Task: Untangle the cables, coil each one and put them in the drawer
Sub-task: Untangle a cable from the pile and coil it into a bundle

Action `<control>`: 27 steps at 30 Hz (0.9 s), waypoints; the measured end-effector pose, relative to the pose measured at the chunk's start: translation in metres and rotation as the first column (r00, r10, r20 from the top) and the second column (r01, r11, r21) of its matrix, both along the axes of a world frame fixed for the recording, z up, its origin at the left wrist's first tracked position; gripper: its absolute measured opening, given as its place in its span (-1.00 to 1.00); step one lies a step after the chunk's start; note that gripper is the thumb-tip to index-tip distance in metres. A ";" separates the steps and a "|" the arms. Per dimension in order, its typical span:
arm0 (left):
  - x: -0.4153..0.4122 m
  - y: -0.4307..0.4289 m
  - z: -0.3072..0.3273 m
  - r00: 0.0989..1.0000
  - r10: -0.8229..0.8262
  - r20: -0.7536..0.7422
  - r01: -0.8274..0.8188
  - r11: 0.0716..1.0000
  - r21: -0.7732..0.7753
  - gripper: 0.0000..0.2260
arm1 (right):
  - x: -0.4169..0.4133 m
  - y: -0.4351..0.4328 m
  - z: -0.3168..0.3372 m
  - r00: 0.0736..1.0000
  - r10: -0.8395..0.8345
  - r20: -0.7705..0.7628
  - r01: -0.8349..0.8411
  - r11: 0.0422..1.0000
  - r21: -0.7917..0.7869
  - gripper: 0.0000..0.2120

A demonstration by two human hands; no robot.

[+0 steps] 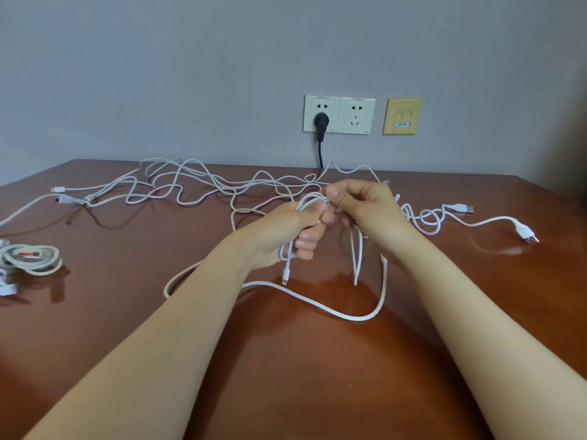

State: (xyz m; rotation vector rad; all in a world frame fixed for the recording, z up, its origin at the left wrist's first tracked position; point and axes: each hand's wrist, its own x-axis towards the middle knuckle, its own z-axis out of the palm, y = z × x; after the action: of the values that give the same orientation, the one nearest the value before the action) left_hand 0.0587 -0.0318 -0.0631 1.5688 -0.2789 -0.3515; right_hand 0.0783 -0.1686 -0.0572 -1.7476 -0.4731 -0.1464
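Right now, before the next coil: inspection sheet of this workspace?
Surface: glossy brown table.
Job's things: white cable part-looped in hands; coiled cable at left edge; drawer not seen.
Clutter: nothing seen.
Grippers: left hand grips the loops; right hand pinches the same cable.
Cables: white tangle across the back; loose cable with USB plugs at right.
Surroundings: grey wall, black plug in wall socket, yellow plate.
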 end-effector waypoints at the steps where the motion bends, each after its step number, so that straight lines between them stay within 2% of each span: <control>1: 0.000 0.000 -0.001 1.000 0.026 0.010 -0.026 1.000 0.008 -0.69 | 0.001 0.000 -0.002 1.000 0.000 -0.014 0.000 1.000 -0.003 -0.80; 4: 0.001 0.002 -0.003 0.996 0.085 0.020 -0.085 0.996 0.005 -0.69 | 0.002 0.004 -0.005 0.998 0.002 -0.062 -0.003 1.000 -0.004 -0.77; 9: 0.005 0.009 -0.001 0.973 0.227 -0.043 -0.231 0.959 -0.162 -0.69 | 0.006 0.003 -0.010 0.993 -0.067 -0.099 0.046 0.979 -0.198 -0.77; 11: 0.008 0.011 -0.002 0.953 0.298 -0.056 -0.303 0.934 -0.189 -0.68 | 0.007 0.003 -0.012 0.988 -0.121 -0.098 0.096 0.969 -0.227 -0.74; 14: 0.011 0.008 -0.004 0.912 0.410 -0.018 -0.406 0.896 -0.180 -0.68 | 0.004 0.008 -0.014 0.986 -0.166 0.019 0.163 0.933 -0.320 -0.74; 16: 0.015 0.007 -0.006 0.872 0.487 0.037 -0.477 0.866 -0.150 -0.68 | 0.000 0.013 -0.016 0.981 -0.140 0.131 0.183 0.887 -0.424 -0.73; 18: 0.018 0.007 -0.007 0.841 0.535 0.077 -0.524 0.842 -0.128 -0.69 | -0.002 0.018 -0.017 0.974 -0.116 0.195 0.196 0.865 -0.462 -0.73; 22: 0.019 0.005 -0.009 0.832 0.534 0.149 -0.520 0.845 -0.126 -0.66 | -0.002 0.019 -0.018 0.972 -0.077 0.221 0.177 0.858 -0.481 -0.75; 27: 0.020 0.004 -0.009 0.786 0.554 0.276 -0.574 0.818 -0.006 -0.67 | -0.006 0.024 -0.023 0.958 -0.037 0.283 0.193 0.813 -0.549 -0.83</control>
State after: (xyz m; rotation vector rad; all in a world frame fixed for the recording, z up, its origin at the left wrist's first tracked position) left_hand 0.0787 -0.0282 -0.0717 1.6950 0.0139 0.3302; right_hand 0.0725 -0.1445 -0.0805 -2.3727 -0.6477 -0.3544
